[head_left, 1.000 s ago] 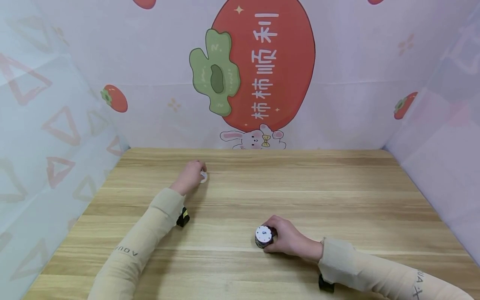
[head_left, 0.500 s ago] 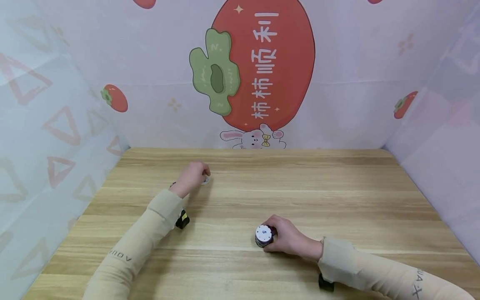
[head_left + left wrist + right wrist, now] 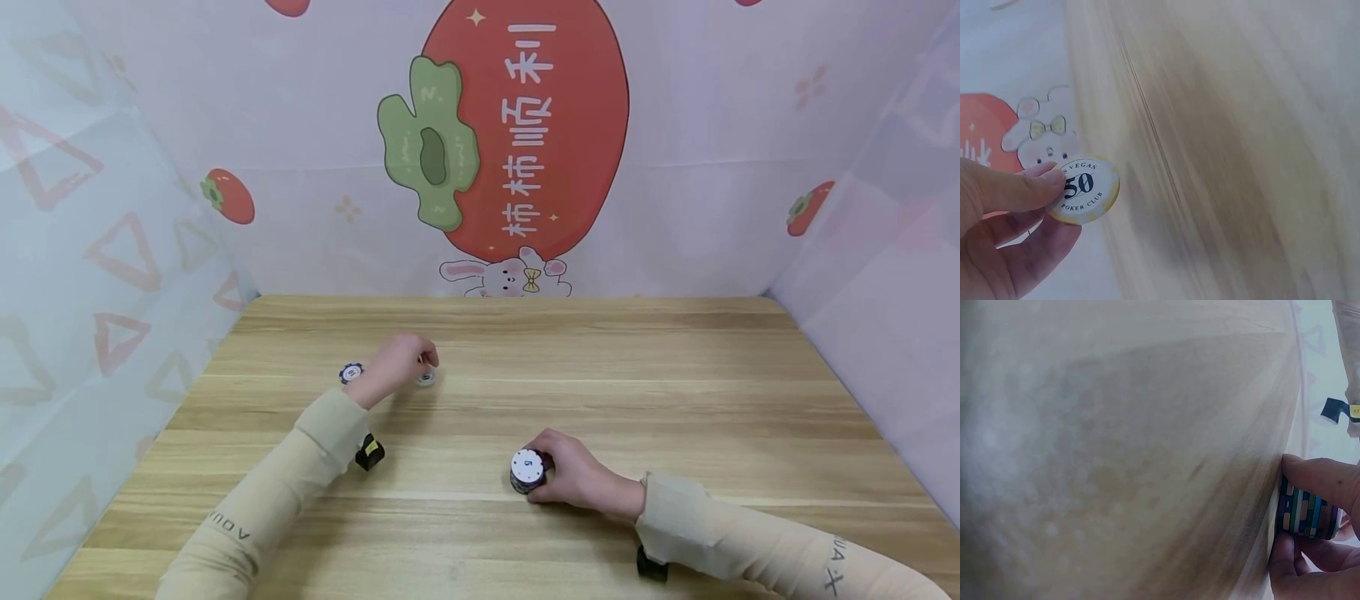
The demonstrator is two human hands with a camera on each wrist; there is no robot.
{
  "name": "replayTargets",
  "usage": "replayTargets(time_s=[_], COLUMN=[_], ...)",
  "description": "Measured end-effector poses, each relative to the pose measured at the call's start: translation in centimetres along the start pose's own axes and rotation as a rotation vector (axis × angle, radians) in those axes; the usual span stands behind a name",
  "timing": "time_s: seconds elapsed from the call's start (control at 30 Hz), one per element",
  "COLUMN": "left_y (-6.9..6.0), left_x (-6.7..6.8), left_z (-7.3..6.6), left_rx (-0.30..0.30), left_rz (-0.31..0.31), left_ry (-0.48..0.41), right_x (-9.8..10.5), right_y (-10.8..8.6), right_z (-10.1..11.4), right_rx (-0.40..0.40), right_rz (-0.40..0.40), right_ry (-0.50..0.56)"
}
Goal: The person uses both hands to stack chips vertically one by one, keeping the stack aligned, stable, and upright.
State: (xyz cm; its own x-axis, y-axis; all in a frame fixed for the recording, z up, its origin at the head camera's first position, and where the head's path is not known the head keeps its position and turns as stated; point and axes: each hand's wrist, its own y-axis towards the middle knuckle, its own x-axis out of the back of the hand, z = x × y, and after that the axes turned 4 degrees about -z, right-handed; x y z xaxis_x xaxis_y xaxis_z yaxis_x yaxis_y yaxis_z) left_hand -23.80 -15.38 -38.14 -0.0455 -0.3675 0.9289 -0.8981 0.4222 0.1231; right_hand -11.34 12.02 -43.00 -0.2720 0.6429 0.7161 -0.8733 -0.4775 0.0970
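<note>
Between thumb and fingers, my left hand (image 3: 400, 363) pinches a poker chip (image 3: 1088, 190), white with a yellow edge and marked 50. In the head view that chip (image 3: 426, 377) shows just under the fingertips, over the left back part of the table. A blue-edged chip (image 3: 351, 372) lies flat on the wood to the left of this hand. Near the table's middle, my right hand (image 3: 573, 475) grips the sides of a stack of poker chips (image 3: 528, 471). A white chip marked 5 tops the stack. Its striped, many-coloured edges (image 3: 1310, 509) appear in the right wrist view.
The wooden table (image 3: 637, 367) carries the chips. Behind it hangs a white cloth (image 3: 697, 225) printed with persimmons and a rabbit, and patterned cloth walls flank both sides. Black wrist-camera mounts (image 3: 370, 452) sit under the sleeves.
My left hand has moved to the right and slightly nearer with the pinched chip. The blue-edged chip behind its wrist has come into sight. My right hand and the stack stay put.
</note>
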Motion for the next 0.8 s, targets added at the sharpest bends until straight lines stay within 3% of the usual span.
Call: replayTargets(time_s=[0.3, 0.53, 0.8], left_y=[-0.4, -0.7, -1.0], left_x=[-0.3, -0.4, -0.6], left_z=[-1.9, -3.6, -5.0], left_rx=[-0.017, -0.083, -0.081], left_rz=[0.075, 0.101, 0.167], left_ry=[-0.037, -0.044, -0.09], right_x=[0.0, 0.0, 0.1], right_y=[0.1, 0.1, 0.1], right_z=[0.1, 0.0, -0.2], right_rx=[-0.001, 0.005, 0.019], right_rz=[0.001, 0.004, 0.002], right_ry=[0.004, -0.006, -0.011])
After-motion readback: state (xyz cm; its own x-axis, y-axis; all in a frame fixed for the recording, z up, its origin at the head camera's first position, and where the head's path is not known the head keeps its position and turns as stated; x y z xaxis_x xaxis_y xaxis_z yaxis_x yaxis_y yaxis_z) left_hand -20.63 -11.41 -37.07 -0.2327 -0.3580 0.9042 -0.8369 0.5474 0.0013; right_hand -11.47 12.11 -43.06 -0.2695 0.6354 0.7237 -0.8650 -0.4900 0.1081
